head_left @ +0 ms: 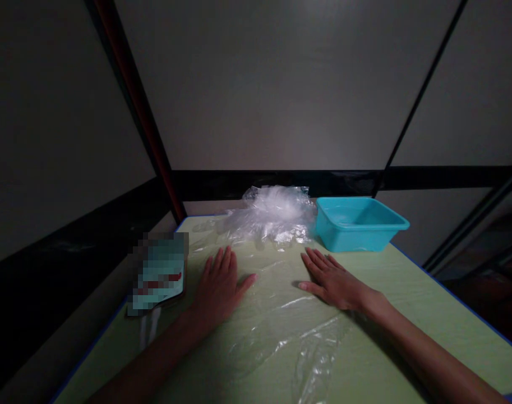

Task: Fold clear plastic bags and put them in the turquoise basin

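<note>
Plainly, two risks from where I stand. First: film [272, 317], thin and loose, could ruck or cling if a palm dragged sideways. Second: pile [276, 212], slippery, might slide into the tub [360, 241] if tugged by the film, should the two be joined; the join I cannot make out.

Item: left hand [219, 286], nine o'clock from the table's middle; flat, thumb wide, grasping nothing.
Item: right hand [333, 282], three o'clock; flat, fingers slightly parted, grasping nothing.
Item: film, between the hands; clear, glossy, creased toward six o'clock.
Item: pile, twelve o'clock; crumpled, whitish, translucent.
Item: tub, two o'clock; turquoise, smooth, rimmed.
Item: table [424, 314]; pale green, blue-edged.
</note>
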The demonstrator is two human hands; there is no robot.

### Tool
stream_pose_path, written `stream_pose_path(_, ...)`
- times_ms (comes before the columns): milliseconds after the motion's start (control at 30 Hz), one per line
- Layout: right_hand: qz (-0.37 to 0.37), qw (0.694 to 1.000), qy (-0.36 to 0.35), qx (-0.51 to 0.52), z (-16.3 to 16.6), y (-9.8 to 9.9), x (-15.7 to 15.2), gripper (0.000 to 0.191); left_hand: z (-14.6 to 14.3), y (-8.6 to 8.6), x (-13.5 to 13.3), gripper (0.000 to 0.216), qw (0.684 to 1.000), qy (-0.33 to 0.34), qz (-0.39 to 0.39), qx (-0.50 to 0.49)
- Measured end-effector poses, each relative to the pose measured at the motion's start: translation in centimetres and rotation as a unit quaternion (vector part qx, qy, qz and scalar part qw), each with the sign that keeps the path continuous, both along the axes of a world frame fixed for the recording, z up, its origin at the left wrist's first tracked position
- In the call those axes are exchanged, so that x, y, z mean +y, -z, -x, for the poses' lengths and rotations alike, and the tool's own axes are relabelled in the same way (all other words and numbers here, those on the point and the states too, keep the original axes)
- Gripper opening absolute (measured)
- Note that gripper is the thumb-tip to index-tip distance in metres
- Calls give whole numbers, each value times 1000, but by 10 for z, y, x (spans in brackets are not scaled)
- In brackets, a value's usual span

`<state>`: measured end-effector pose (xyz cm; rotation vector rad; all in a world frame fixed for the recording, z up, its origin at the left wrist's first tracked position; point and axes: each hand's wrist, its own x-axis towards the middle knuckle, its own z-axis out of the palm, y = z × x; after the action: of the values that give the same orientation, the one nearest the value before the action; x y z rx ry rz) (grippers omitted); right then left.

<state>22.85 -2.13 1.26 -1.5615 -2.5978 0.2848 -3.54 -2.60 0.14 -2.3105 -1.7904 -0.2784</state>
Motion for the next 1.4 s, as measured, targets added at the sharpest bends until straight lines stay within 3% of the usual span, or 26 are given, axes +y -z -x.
stream_pose_path(133,-43,999,-15,16,10,-3,-4,80,-10,-2,-6,66,999,38,-8,-38)
stream_pose_path(233,-64,995,-66,36,23,-9,-13,75,-22,-3,-20,66,995,89,-4,-46)
stream_pose_path(467,-43,985,-162,51,42,-9,-30,62,-35,3,-40,62,987,155,33,-35)
stream_pose_path(1200,-33,989,-137,43,12,4,-19,57,-32,2,-37,63,986,159,52,-20)
stream_pose_path(1300,-31,989,-139,36,12,2,-19,57,-34,-9,-41,60,976,215,30,-29)
stream_pose_path(1400,-27,989,-141,24,12,2,-17,56,-41,-29,-51,62,944,323,31,-54)
